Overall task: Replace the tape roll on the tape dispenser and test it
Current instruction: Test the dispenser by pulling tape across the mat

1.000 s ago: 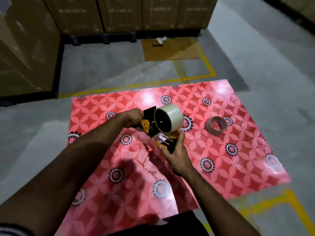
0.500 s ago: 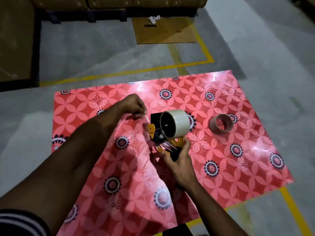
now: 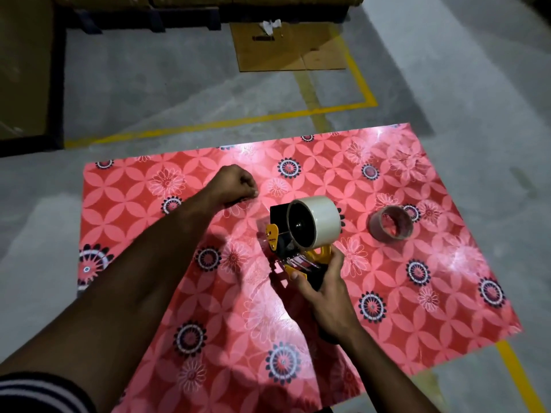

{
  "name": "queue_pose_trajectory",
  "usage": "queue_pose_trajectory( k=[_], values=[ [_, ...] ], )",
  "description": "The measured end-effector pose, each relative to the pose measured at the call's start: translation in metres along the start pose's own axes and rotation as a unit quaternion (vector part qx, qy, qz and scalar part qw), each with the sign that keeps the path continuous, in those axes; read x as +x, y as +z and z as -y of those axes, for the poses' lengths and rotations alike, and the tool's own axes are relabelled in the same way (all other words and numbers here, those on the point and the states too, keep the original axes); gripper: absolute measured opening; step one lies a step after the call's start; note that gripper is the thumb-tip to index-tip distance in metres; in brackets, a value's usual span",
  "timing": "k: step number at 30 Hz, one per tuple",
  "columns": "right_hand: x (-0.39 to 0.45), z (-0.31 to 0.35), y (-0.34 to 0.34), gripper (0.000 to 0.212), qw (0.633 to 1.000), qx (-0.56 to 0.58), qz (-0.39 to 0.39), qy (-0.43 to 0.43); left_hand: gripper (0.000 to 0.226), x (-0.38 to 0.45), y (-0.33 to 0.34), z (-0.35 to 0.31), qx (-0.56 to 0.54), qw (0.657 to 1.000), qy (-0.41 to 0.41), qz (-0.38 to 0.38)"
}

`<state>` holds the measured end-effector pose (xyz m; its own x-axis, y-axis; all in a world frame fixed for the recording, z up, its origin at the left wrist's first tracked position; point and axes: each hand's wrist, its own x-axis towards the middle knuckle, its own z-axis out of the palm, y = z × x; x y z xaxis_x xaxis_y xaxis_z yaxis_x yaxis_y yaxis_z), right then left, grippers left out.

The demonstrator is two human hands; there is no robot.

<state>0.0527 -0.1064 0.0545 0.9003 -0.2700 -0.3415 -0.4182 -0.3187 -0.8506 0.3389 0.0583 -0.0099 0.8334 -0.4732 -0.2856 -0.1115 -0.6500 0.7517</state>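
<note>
I see the red flowered mat (image 3: pixel 447 293) on the floor, my right hand (image 3: pixel 322 281) wrapped round the tape dispenser (image 3: pixel 298 242) above it, fresh tape roll (image 3: pixel 320 220) mounted, left hand (image 3: pixel 238 183) fisted, empty core (image 3: pixel 390 223) lying right

Your mat (image 3: pixel 432 308) is coral red, printed with paler pink interlocking petal shapes, outlined white daisies and black-and-white pinwheel rosettes. The tape roll (image 3: pixel 323 217) you have mounted is cream-white around a black hub. The tape dispenser (image 3: pixel 298 251) is black with orange-yellow parts and silvery metal strips at its front. The empty core (image 3: pixel 391 223) lying on the mat is dull brown cardboard. Your floor (image 3: pixel 149 93) is mottled grey concrete, crossed by yellow painted lines (image 3: pixel 226 123). A flattened sheet of cardboard (image 3: pixel 286 52) on it is tan. Your sleeve (image 3: pixel 38 394) shows black and white stripes.
</note>
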Motion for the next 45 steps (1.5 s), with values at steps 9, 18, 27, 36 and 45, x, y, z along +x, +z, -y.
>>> queue_pose_trajectory(
  k=[9,18,27,36,45],
  values=[
    [-0.004,-0.006,0.009,0.068,1.0,-0.002,0.016,0.002,0.019,0.007,-0.006,0.017,0.004,0.997,0.004,-0.077],
    [-0.005,-0.007,0.018,0.066,1.0,-0.007,0.014,0.011,0.065,-0.026,0.015,0.021,0.158,0.972,0.114,-0.127],
    [-0.007,-0.007,0.021,0.067,1.0,-0.008,0.002,0.017,0.039,-0.023,0.029,0.043,0.157,0.969,0.119,-0.147],
    [-0.007,-0.008,0.026,0.067,1.0,-0.009,-0.003,0.02,0.087,-0.021,0.034,0.047,0.273,0.957,0.053,-0.083],
    [-0.009,-0.005,0.024,0.068,1.0,-0.009,-0.005,0.013,0.062,-0.045,0.044,0.046,0.382,0.893,0.238,0.017]
  ],
)
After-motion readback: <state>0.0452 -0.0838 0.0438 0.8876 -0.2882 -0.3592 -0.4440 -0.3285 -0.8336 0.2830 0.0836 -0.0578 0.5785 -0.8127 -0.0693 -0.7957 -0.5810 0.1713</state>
